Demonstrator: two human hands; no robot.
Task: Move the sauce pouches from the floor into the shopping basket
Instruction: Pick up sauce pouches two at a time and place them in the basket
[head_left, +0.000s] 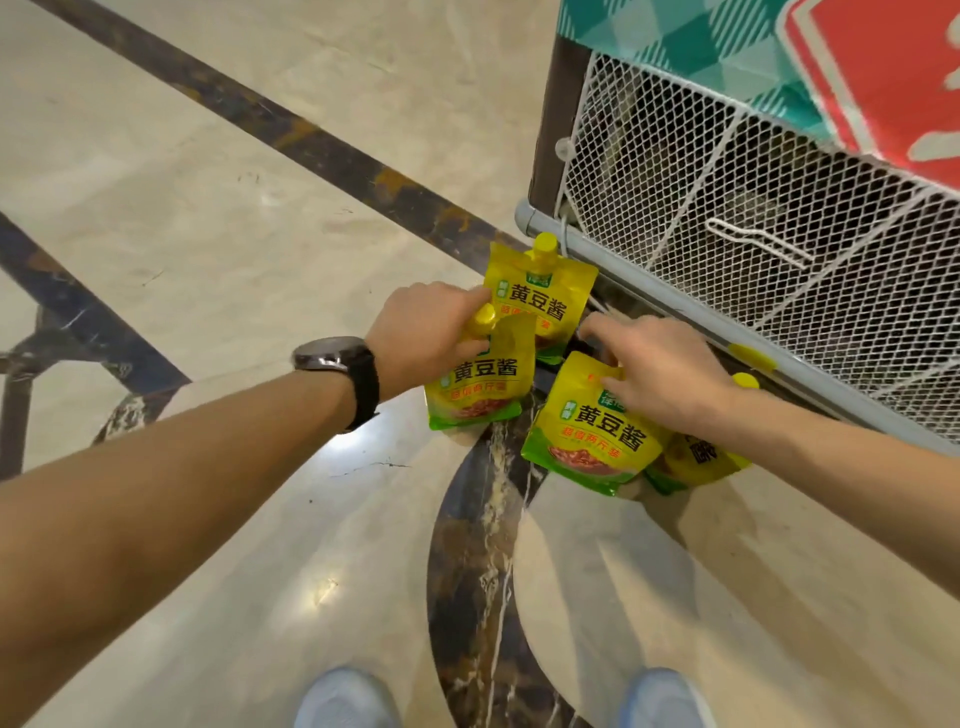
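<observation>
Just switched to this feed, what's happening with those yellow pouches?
A person bends down to the floor beside a mesh rack. The left hand grips the left pouch by its spout. The right hand rests on the front pouch, grip unclear. The back pouch and the far-right pouch lie there too. No basket is in view.
</observation>
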